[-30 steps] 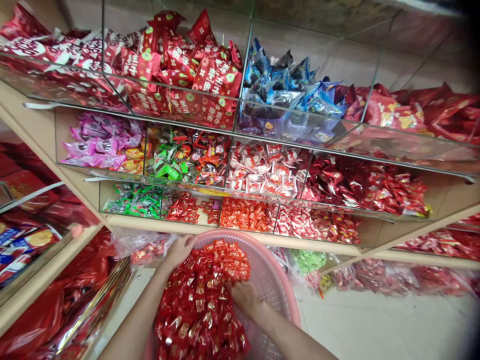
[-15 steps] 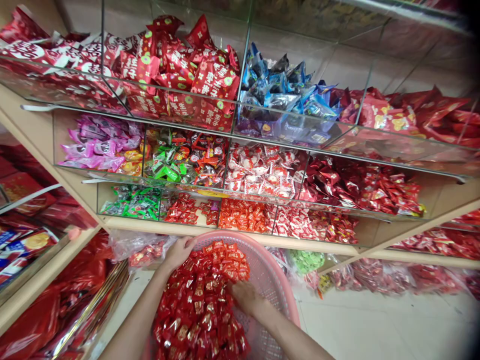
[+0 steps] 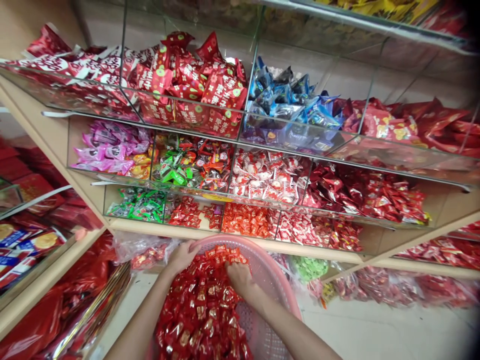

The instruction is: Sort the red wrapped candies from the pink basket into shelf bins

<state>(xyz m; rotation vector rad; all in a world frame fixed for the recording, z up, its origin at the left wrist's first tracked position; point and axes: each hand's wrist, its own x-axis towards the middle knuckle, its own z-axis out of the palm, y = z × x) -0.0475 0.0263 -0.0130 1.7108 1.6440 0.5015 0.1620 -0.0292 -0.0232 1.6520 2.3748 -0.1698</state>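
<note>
A pink plastic basket [image 3: 275, 267] with perforated sides stands below the shelves, heaped with red wrapped candies [image 3: 200, 310]. Brighter orange-red candies [image 3: 234, 254] lie at the far side of the heap. My left hand [image 3: 183, 256] is closed over the basket's far left rim, its fingertips partly out of sight. Inside the basket, my right hand [image 3: 241, 279] rests at the right side of the heap, near the brighter candies. Its fingers are curled down into the candies, and whatever they hold is hidden.
Glass-fronted shelves [image 3: 270, 195] of packaged sweets rise ahead, with a wooden ledge [image 3: 198, 232] just behind the basket. Bagged goods [image 3: 382, 285] lie on the floor at right, and red packages [image 3: 33, 315] fill the lower left. Pale floor tiles [image 3: 367, 330] show at right.
My right hand has moved farther up the heap, toward the brighter candies, and less of those candies shows. My left hand stays at the rim. The view has shifted slightly.
</note>
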